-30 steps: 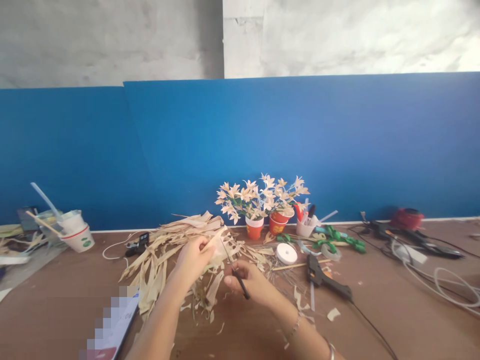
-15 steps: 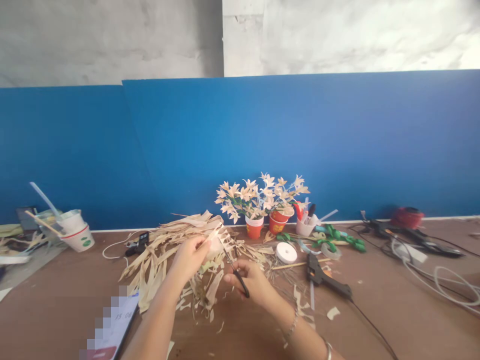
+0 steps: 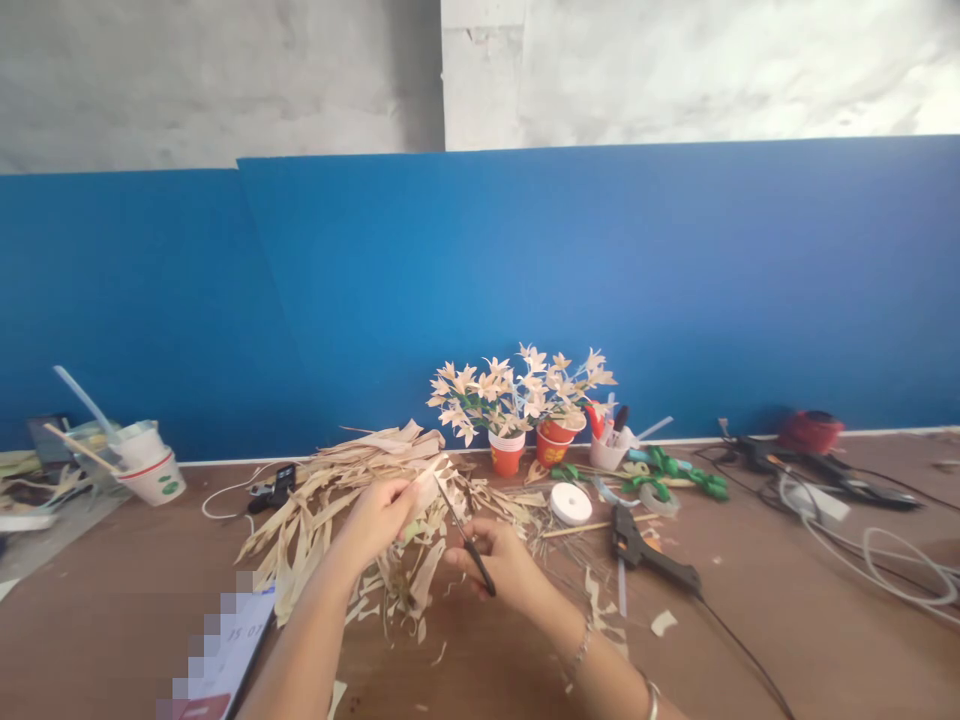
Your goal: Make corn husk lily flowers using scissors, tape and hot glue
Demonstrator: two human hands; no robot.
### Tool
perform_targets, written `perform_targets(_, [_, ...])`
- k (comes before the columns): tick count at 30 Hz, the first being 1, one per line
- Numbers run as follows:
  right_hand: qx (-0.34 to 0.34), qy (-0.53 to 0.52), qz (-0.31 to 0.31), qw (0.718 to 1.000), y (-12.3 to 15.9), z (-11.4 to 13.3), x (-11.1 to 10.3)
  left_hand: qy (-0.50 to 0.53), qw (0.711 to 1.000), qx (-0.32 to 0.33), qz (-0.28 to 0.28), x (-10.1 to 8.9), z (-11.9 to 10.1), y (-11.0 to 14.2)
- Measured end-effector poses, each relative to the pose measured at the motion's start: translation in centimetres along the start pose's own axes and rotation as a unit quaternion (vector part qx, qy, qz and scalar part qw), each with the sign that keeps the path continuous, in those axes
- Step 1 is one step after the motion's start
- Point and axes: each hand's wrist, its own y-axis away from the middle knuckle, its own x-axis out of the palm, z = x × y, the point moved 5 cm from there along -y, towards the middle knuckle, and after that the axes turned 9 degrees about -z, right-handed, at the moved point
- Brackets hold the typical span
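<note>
My left hand (image 3: 388, 510) pinches a pale piece of dried corn husk (image 3: 426, 488) between thumb and fingers. Black-handled scissors (image 3: 474, 553) are in my right hand (image 3: 499, 568), their blades pointing up and left at the husk's right edge. Whether the blades touch the husk I cannot tell. Under and behind my hands spreads a heap of dried husk strips (image 3: 322, 500), with small scraps in front of it. Beyond, two red-and-white cups, one on the left (image 3: 507, 458) and one on the right (image 3: 553, 446), hold cream husk flowers (image 3: 491, 385).
A black glue gun (image 3: 649, 558) lies right of my hands, its cord running forward. Near it are a white ribbon roll (image 3: 571, 504) and green tape pieces (image 3: 664, 465). A phone (image 3: 232, 650) lies at front left. Cables (image 3: 877, 560) tangle at right; a white cup (image 3: 154, 475) tilts at far left.
The husk piece in my left hand has shifted and turned slightly beside the scissors. A pale scrap now shows on the table by my left forearm. My right hand has barely moved.
</note>
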Motion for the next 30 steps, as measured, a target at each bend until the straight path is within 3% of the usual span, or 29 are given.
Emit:
perform_targets(8, [-0.003, -0.004, 0.008, 1.000, -0.1, -0.2, 0.0, -0.007, 0.995, -0.025, 0.097, 1.1, -0.3, 0.7])
perform_targets(23, [-0.022, 0.003, -0.022, 1.000, -0.2, -0.4, 0.1, -0.002, 0.995, -0.040, 0.092, 1.4, 0.0, 0.7])
perform_targets(30, [0.017, 0.044, -0.030, 0.998, -0.3, -0.8, -0.1, 0.035, 0.992, -0.059, 0.104, 1.3, 0.2, 0.6])
